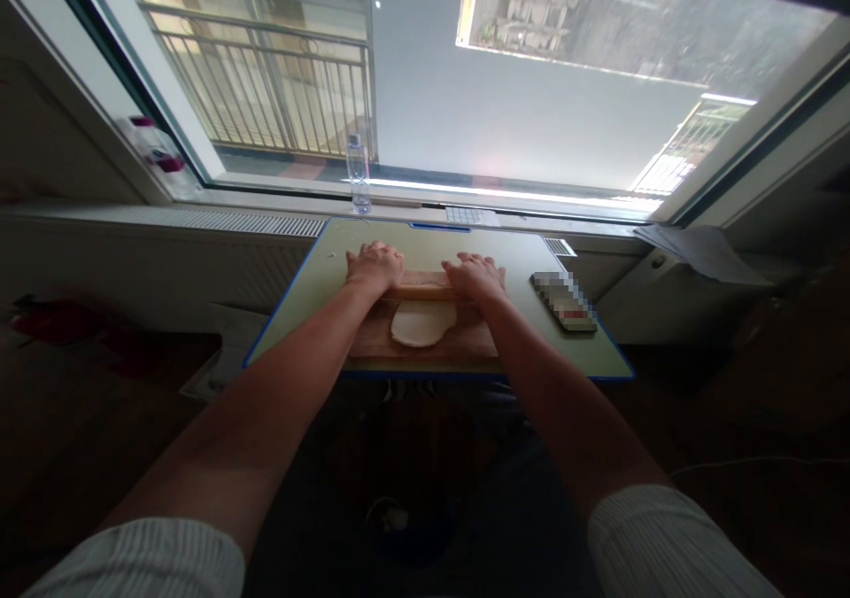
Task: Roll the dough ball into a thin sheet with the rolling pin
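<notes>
Wooden, slim, light-brown rolling pin (425, 293): lays the left hand (375, 266) on its nine o'clock end, the right hand (476, 277) on its three o'clock end. Spreads the fingers of both open toward twelve o'clock, past the pin rather than wrapped around it. Has a thin, rounded, cream-white dough sheet (423, 327) at the pin's six o'clock side, flat on a reddish-brown wooden board (475, 338); cannot tell contact between pin and dough. Works at a light-green, blue-rimmed table (425, 248). Has a dark, pixel-blurred rectangular slab (564, 302) near its three o'clock edge, and a clear plastic bottle (358, 174) upright beyond eleven o'clock.
</notes>
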{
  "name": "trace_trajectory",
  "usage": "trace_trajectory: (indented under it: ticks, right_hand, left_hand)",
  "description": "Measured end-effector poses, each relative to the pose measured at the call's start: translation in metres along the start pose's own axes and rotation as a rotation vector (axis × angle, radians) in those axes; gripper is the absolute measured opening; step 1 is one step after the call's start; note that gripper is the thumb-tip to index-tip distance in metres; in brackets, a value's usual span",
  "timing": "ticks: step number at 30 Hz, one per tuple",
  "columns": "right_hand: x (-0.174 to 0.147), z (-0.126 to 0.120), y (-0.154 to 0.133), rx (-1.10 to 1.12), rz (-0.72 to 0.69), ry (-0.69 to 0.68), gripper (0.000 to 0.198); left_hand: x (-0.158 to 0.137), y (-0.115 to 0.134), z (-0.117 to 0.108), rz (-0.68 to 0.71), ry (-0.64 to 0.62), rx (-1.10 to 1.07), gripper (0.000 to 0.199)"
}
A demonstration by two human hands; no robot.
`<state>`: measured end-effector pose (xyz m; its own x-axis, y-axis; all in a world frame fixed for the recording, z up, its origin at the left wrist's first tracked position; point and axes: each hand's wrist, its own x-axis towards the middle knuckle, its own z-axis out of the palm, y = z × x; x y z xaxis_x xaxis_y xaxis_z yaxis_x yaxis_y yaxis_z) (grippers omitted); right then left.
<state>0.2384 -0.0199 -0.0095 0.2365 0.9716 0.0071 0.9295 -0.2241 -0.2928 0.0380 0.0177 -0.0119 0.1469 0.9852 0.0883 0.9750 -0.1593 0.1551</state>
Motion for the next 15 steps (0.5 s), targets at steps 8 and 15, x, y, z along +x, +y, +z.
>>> trace_trajectory:
  ticks: [8, 15]
  right_hand:
    - [0.013, -0.001, 0.0, -0.005, 0.014, -0.023, 0.065]
    - [0.003, 0.002, 0.001, -0.029, 0.013, -0.03, 0.069]
  left_hand:
    - [0.016, 0.001, 0.001, -0.025, -0.006, 0.004, 0.057]
    - [0.012, -0.001, 0.004, 0.008, -0.054, 0.002, 0.059]
